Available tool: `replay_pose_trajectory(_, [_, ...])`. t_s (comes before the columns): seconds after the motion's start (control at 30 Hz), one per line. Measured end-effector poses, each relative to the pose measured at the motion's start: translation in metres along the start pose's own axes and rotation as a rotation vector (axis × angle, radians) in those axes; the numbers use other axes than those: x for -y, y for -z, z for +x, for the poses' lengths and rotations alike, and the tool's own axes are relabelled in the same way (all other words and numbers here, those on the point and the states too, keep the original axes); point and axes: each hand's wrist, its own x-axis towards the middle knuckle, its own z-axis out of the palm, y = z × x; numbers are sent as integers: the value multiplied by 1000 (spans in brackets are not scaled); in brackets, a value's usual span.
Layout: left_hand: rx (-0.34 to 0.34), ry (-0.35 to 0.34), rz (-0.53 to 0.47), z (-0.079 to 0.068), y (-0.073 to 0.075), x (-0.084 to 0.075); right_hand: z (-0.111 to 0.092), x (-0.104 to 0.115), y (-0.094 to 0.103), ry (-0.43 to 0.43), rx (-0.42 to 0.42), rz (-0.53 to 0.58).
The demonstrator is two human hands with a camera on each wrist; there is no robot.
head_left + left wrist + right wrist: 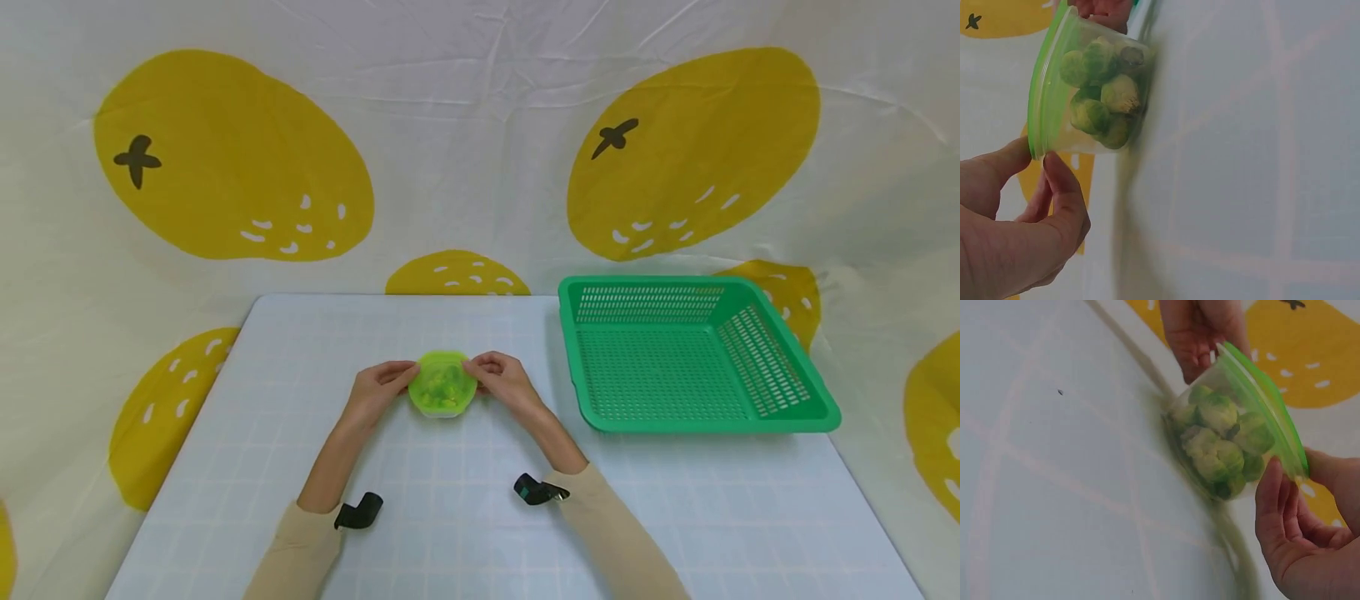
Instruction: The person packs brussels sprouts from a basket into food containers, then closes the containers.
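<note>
A clear plastic container [441,410] with a bright green lid [442,367] stands on the table near its middle. Several Brussels sprouts [1100,94] show through its side in both wrist views. At the lid's left edge, my left hand [375,392] pinches the rim between thumb and fingers. My right hand [506,382] pinches the opposite edge in the same manner, thumb on top and fingertips [1270,472] under the rim. The lid sits on the container all round as far as the views show.
To the right, a green plastic basket [663,425] with slotted walls stands on the pale checked table [450,533]. Behind the table hangs a white cloth [465,167] printed with large yellow fruit. A small black camera sits at each wrist.
</note>
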Motion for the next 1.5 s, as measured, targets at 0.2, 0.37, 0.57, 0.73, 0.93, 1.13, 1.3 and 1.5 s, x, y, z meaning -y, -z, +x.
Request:
replay_pose_trajectory(0.2, [19, 18, 8, -13, 4, 6, -11, -4, 5, 0, 44, -1])
replay_pose_trajectory(0.37, [24, 30, 5, -20, 5, 8, -19, -7, 7, 0, 96, -16])
replay_pose_trajectory(0.57, [34, 41, -47, -25, 3, 12, -28, -8, 6, 20, 161, -11])
replay_pose_trajectory(0.73, [56, 29, -94, -25, 2, 18, -29, -7, 3, 26, 178, 43])
replay_pose_trajectory(0.93, [53, -2, -76, -27, 0, 20, -27, -7, 3, 31, 168, 65])
replay_pose_trajectory(1.13, [36, -34, -59, -29, -3, 16, -26, -5, 1, 47, 147, 31])
replay_pose_trajectory(1.3, [25, -58, -72, -29, -6, 13, -25, -1, -1, 53, 135, -11])
replay_pose_trajectory(1.5, [17, -73, -68, -30, -8, 10, -24, 0, -1, 64, 129, -19])
